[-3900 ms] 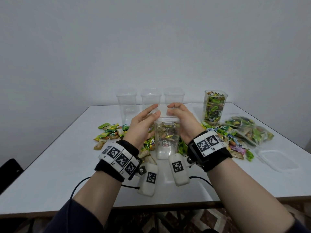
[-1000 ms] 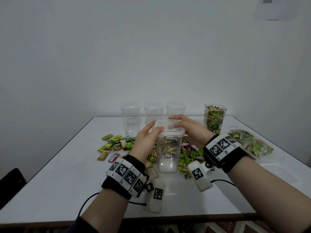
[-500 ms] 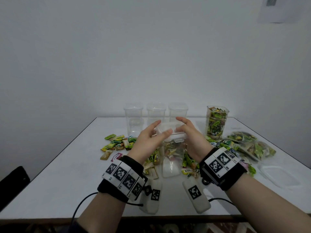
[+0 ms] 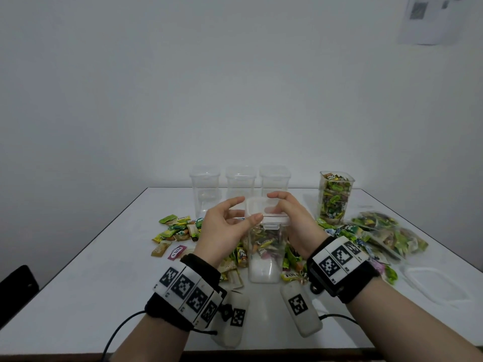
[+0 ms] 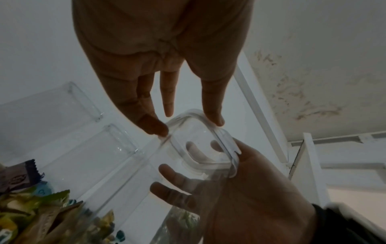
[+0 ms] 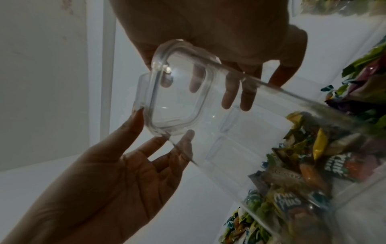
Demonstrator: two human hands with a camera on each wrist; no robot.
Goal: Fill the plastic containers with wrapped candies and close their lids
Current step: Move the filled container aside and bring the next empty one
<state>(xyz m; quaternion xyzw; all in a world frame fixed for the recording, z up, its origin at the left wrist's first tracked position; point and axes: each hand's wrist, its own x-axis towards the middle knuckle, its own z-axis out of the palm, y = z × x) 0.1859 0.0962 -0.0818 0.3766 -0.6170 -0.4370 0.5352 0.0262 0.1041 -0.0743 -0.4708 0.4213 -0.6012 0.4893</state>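
Observation:
A tall clear container (image 4: 264,257), partly filled with wrapped candies (image 4: 264,241), stands upright on the white table (image 4: 104,270) in front of me. Its clear lid (image 4: 274,220) sits on top. My left hand (image 4: 247,210) pinches the lid's left side between thumb and index fingertip. My right hand (image 4: 277,205) arches over the lid from the right, fingers on its top. In the left wrist view the left hand (image 5: 188,125) spans two corners of the lid (image 5: 198,140). In the right wrist view the right hand's (image 6: 254,89) fingers show through the lid (image 6: 173,99).
Three empty clear containers (image 4: 240,186) stand in a row at the back. A full container without a lid (image 4: 335,197) is back right. Loose candies (image 4: 177,228) lie to the left, candy bags (image 4: 386,231) and a spare lid (image 4: 433,283) to the right.
About four seconds ago the container stood without a lid between my hands; now the lid is on it. Over the last second my left thumb has shifted onto the lid's near-left corner.

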